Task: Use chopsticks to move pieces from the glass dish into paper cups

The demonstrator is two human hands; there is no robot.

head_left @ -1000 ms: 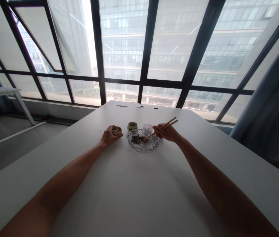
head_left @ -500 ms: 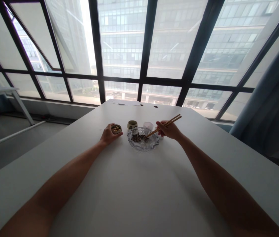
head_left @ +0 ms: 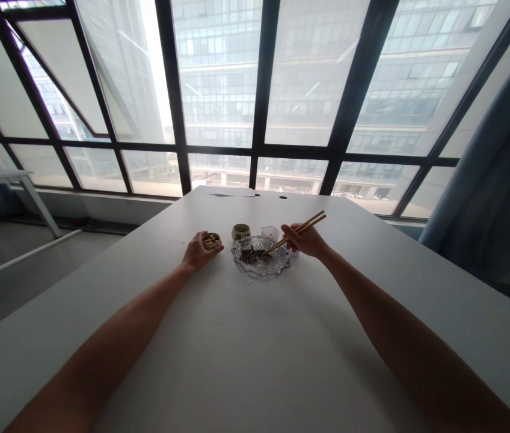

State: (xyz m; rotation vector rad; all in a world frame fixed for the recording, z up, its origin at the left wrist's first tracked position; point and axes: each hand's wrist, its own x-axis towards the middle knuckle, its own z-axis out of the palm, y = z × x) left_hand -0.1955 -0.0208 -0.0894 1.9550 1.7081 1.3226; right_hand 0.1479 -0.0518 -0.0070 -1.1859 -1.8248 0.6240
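On the tabletop (head_left: 219, 343), the left hand (head_left: 195, 251) grips a cup (head_left: 213, 248) of pale pieces. Right of it, a second cup (head_left: 237, 233) bears dark characters, too small to read surely. A glass bowl (head_left: 260, 275) holds dark bits (head_left: 250, 255); the right hand (head_left: 305, 241) grasps chopsticks (head_left: 311, 222), tips in the bowl.

Office-like room: a broad white tabletop (head_left: 255, 343) fills the lower frame; across the top, tall black-framed glass windows (head_left: 266, 72) face a pale multi-storey glass building (head_left: 411, 90); blue fabric curtain (head_left: 485, 198), right.
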